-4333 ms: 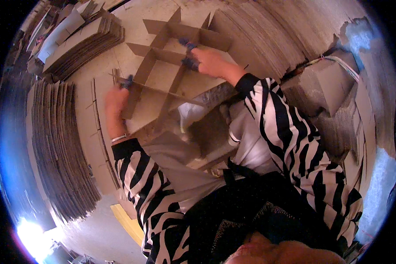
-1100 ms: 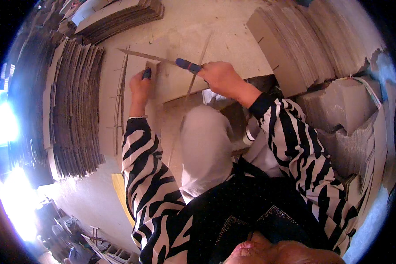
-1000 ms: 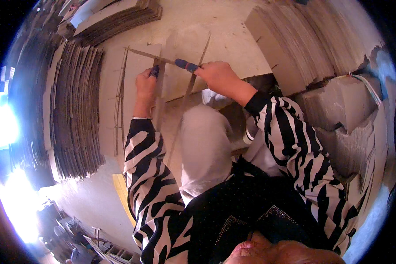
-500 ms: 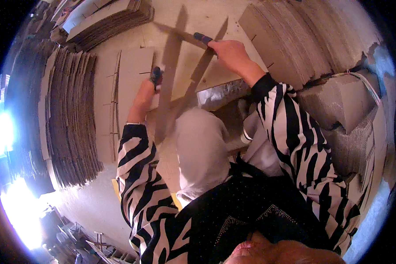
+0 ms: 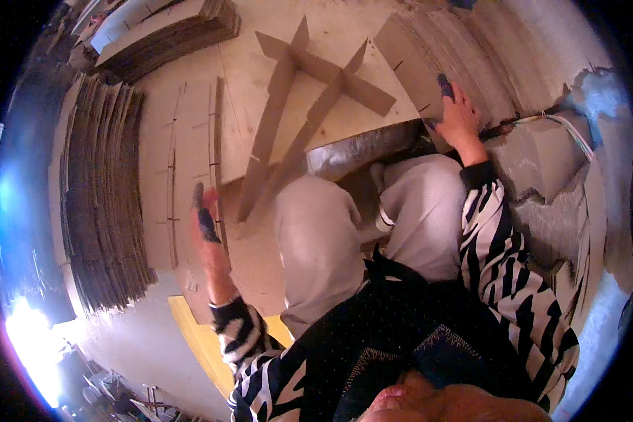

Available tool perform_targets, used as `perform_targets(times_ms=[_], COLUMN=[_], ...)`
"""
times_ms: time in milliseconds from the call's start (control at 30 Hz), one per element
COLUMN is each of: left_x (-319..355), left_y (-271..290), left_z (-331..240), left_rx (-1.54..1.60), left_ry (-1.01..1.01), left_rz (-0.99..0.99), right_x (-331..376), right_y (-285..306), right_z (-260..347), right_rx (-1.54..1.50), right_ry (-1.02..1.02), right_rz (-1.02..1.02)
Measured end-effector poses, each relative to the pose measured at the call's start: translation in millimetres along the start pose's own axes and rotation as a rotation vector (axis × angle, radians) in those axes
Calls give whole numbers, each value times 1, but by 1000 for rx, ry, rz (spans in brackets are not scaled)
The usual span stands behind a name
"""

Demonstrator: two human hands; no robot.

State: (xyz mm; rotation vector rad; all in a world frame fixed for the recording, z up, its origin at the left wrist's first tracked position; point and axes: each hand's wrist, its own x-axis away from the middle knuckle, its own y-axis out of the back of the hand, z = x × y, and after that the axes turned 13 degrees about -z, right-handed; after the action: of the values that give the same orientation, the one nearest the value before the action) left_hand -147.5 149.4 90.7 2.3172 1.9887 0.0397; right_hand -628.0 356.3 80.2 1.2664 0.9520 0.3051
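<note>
Two long slotted cardboard strips stand on edge, joined by a shorter cross strip, forming a cardboard divider (image 5: pixel 283 81) on the pale wooden board (image 5: pixel 243 133). The long strips' near ends reach past the board toward my left knee. My left hand (image 5: pixel 207 221), dark covers on its fingers, is stretched out over the near part of the flat slotted cardboard strips (image 5: pixel 160 148); it is slightly blurred and holds nothing I can see. Off to the right, my right hand (image 5: pixel 459 118) is spread, dark-tipped thumb and forefinger apart, at the near edge of the right cardboard stack (image 5: pixel 436 56).
A tall row of cardboard sheets (image 5: pixel 102 197) stands at the left. Another cardboard stack (image 5: pixel 169 39) lies at the far left. Bent cardboard pieces (image 5: pixel 534 162) and a pale cord (image 5: pixel 573 126) are at the right. A silvery wrapped block (image 5: pixel 359 149) supports the board's near edge.
Both hands have let go of the cross strip, which now sits across the long strips. My left hand has drawn back toward me; my right has moved right and nearer.
</note>
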Motion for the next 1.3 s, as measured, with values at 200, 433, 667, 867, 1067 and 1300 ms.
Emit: perform_targets(times_ms=[200, 433, 667, 867, 1067, 1300], left_x=[8, -54, -76, -86, -103, -54], left_y=[-55, -88, -103, -99, -107, -119], left_z=[27, 4, -15, -12, -7, -41], left_rx=[6, -615, -898, -1211, -1206, -902], left_ry=[-60, -181, -465, -453, -608, -669], left_rz=[-91, 114, -154, -193, -206, 77], right_x=[-6, -65, -70, -57, -53, -37], right_y=[3, 81, 75, 61, 100, 76], right_z=[-11, 85, 190, 196, 203, 220], right_rx=[-76, -494, -998, -813, -571, -521], right_ry=[16, 151, 269, 439, 535, 662], right_rz=[-273, -326, 114, 108, 130, 224])
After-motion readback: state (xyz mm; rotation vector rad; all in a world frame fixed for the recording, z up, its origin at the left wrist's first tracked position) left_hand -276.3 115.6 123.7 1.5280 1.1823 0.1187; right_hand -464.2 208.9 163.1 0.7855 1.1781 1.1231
